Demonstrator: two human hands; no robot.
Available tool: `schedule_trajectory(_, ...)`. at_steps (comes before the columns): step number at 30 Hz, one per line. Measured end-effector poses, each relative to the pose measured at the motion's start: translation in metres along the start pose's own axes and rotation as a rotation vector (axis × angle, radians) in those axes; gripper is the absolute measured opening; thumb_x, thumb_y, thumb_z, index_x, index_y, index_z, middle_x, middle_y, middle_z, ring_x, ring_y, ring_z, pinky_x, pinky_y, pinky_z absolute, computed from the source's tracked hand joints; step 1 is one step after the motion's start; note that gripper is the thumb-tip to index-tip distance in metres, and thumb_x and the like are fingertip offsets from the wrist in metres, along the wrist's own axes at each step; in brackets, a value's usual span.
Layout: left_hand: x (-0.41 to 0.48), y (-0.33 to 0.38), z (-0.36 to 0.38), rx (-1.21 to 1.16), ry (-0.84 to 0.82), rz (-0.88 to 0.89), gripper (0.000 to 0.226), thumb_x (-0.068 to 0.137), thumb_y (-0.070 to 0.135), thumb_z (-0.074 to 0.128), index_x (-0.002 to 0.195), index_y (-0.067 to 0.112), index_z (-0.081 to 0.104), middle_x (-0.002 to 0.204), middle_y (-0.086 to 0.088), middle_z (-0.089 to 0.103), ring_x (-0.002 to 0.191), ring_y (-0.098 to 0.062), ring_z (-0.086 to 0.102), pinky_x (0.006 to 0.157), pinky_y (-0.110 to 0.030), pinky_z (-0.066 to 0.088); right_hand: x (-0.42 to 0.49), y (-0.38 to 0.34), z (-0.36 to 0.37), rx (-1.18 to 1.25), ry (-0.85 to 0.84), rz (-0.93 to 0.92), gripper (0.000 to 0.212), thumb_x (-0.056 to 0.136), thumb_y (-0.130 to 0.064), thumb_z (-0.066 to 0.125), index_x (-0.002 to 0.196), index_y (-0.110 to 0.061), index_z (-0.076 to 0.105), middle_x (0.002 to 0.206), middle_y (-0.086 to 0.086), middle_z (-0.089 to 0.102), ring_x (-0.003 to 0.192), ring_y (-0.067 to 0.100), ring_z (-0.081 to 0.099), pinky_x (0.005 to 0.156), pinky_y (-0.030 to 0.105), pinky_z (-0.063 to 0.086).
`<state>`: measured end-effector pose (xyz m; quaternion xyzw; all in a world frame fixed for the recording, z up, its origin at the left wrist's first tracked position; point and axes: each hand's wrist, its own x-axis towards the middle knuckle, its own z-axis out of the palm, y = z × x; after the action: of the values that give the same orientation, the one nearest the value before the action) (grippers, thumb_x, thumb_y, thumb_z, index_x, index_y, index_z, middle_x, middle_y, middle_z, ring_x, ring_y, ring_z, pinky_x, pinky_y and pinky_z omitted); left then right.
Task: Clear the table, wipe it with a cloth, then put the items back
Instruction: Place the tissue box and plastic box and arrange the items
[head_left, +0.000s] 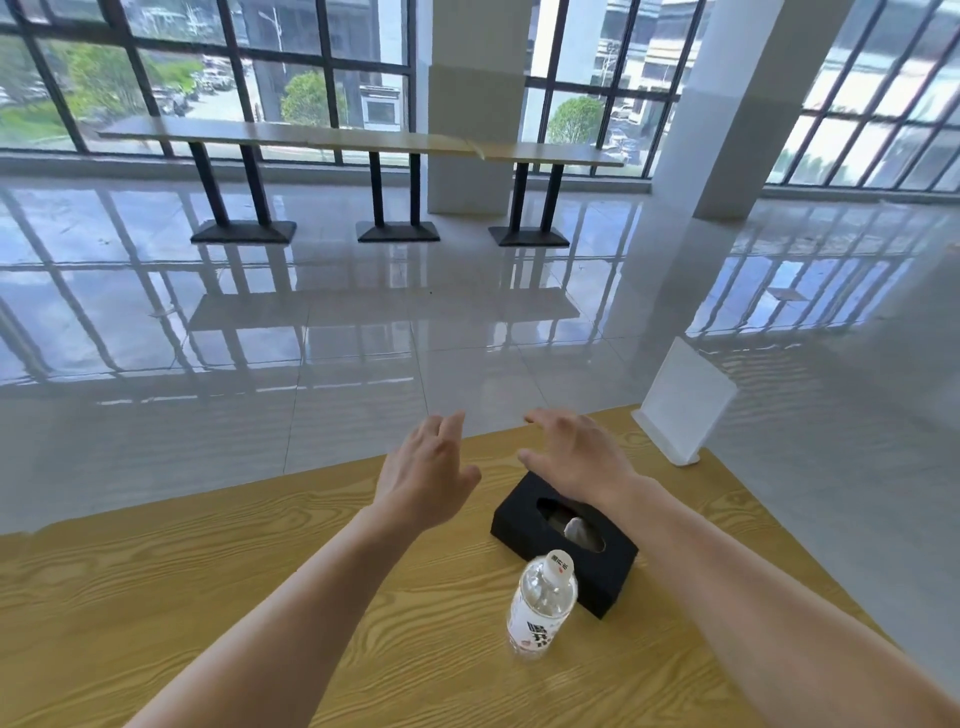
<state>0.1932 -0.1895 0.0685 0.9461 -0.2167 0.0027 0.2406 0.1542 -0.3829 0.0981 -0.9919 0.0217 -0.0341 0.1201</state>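
Both of your hands are out over the far half of the wooden table (208, 597) and neither holds anything. Your left hand (426, 473) hangs with its fingers loosely extended and slightly apart, to the left of the black tissue box (524, 512). Your right hand (576, 457) is spread palm down above the box's far end; whether it touches the lid cannot be told from this angle. All three items are on the table: the tissue box lying diagonally right of centre, the water bottle (543, 603) upright just beside its near end, and the white sign stand (680, 405) at the far right corner, well apart from the other two. No cloth is in view. My assessment is that clearing has not begun and the box is the first lift. Take it by its two long sides with one hand on each and keep it level. Lift straight up before moving it sideways, because the bottle stands close enough to be knocked over by a dragged corner. As to contents, the box's oval slot shows a peak of pale tissue, so it is not empty and should stay upright. The bottle has its white cap on and a clear body; its fill level cannot be read here, so carry it as if full.
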Motion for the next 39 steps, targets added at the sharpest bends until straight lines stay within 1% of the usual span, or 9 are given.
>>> schedule_trajectory(2,-0.008,-0.010,-0.017,0.008,0.029,0.023,0.071,0.094,0.035,0.056,0.155,0.018,0.022,0.150,-0.005,0.042,0.132,-0.023,0.045,0.103,-0.040,0.046,-0.003,-0.021,-0.007,-0.022,-0.006,-0.006,0.055,0.094,-0.041,0.060,0.142,-0.018,0.048,0.138,0.004,0.058,0.124,0.026,0.055,0.099,0.041,0.049)
schedule_trajectory(8,-0.044,-0.059,-0.073,0.130,0.070,0.066,0.075,0.092,0.044,0.055,0.154,0.021,0.020,0.154,-0.005,0.034,0.141,-0.027,0.033,0.112,-0.054,0.032,-0.016,-0.106,-0.017,-0.059,0.013,-0.027,0.057,0.093,-0.043,0.061,0.143,-0.019,0.048,0.136,0.005,0.058,0.122,0.026,0.056,0.098,0.040,0.049)
schedule_trajectory(13,-0.085,-0.122,-0.124,0.171,0.104,0.046,0.079,0.090,0.050,0.055,0.154,0.024,0.016,0.156,-0.006,0.030,0.145,-0.029,0.027,0.113,-0.058,0.030,-0.025,-0.196,-0.013,-0.066,0.024,-0.072,0.057,0.093,-0.044,0.061,0.143,-0.019,0.048,0.137,0.005,0.058,0.122,0.027,0.057,0.097,0.043,0.050)
schedule_trajectory(19,-0.146,-0.201,-0.178,0.180,0.130,-0.037,0.080,0.093,0.049,0.052,0.157,0.025,0.011,0.163,-0.007,0.019,0.152,-0.028,0.013,0.119,-0.059,0.020,-0.029,-0.305,0.011,-0.046,0.033,-0.186,0.056,0.092,-0.045,0.061,0.140,-0.019,0.050,0.135,0.005,0.060,0.121,0.027,0.058,0.097,0.043,0.050)
schedule_trajectory(25,-0.205,-0.266,-0.212,0.161,0.141,-0.240,0.081,0.095,0.049,0.049,0.159,0.028,0.003,0.167,-0.007,0.008,0.154,-0.027,0.003,0.122,-0.057,0.011,-0.024,-0.397,0.047,-0.022,-0.031,-0.363,0.055,0.092,-0.043,0.061,0.141,-0.020,0.050,0.135,0.004,0.060,0.120,0.026,0.058,0.097,0.043,0.051)
schedule_trajectory(29,-0.247,-0.300,-0.229,0.186,0.194,-0.379,0.082,0.095,0.051,0.049,0.159,0.029,0.004,0.168,-0.007,0.008,0.154,-0.027,0.003,0.122,-0.055,0.011,-0.018,-0.447,0.063,0.002,-0.081,-0.495,0.050,0.092,-0.041,0.061,0.137,-0.018,0.053,0.132,0.006,0.063,0.120,0.028,0.059,0.097,0.045,0.051)
schedule_trajectory(32,-0.279,-0.319,-0.237,0.208,0.223,-0.504,0.082,0.094,0.053,0.049,0.159,0.031,0.004,0.168,-0.006,0.009,0.154,-0.026,0.004,0.123,-0.054,0.011,-0.018,-0.480,0.077,0.028,-0.112,-0.582,0.052,0.092,-0.041,0.060,0.138,-0.019,0.052,0.134,0.007,0.062,0.120,0.030,0.059,0.097,0.046,0.050)
schedule_trajectory(35,-0.313,-0.332,-0.242,0.224,0.248,-0.626,0.081,0.094,0.054,0.048,0.158,0.032,0.005,0.167,-0.005,0.009,0.154,-0.026,0.004,0.122,-0.053,0.015,-0.024,-0.511,0.094,0.059,-0.171,-0.666,0.053,0.092,-0.041,0.059,0.140,-0.020,0.051,0.135,0.008,0.060,0.121,0.031,0.058,0.097,0.045,0.050)
schedule_trajectory(39,-0.357,-0.345,-0.244,0.230,0.256,-0.777,0.079,0.096,0.054,0.045,0.159,0.029,0.004,0.167,-0.005,0.007,0.154,-0.026,0.003,0.120,-0.051,0.013,-0.030,-0.547,0.116,0.114,-0.242,-0.743,0.053,0.092,-0.041,0.060,0.139,-0.019,0.051,0.134,0.008,0.061,0.120,0.030,0.058,0.095,0.042,0.050)
